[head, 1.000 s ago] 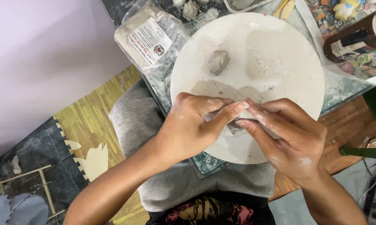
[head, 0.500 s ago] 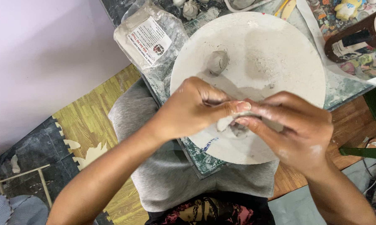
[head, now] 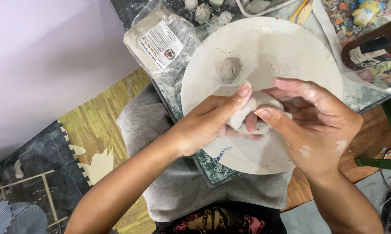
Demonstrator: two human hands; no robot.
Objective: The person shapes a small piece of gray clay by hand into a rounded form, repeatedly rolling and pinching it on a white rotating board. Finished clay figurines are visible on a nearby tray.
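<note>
Fingers of both hands grip 1 clay piece (head: 251,113) over the white disc (head: 291,52). Left hand (head: 206,123) has thumb on top, right hand (head: 312,117) cups from the far side. Vs 0.5 s ago: hands spread wider, more clay exposed. Small clay lump (head: 229,69) unchanged on disc; clay bag (head: 163,41) unchanged beside disc.

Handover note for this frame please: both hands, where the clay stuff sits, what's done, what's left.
Left hand and right hand: together pinching a pale grey clay piece above the round white board.
A small grey clay ball lies untouched on the board.
The clear plastic bag of clay lies left of it.
Done: piece partly shaped.
Left: probably more shaping, and the ball.
</note>
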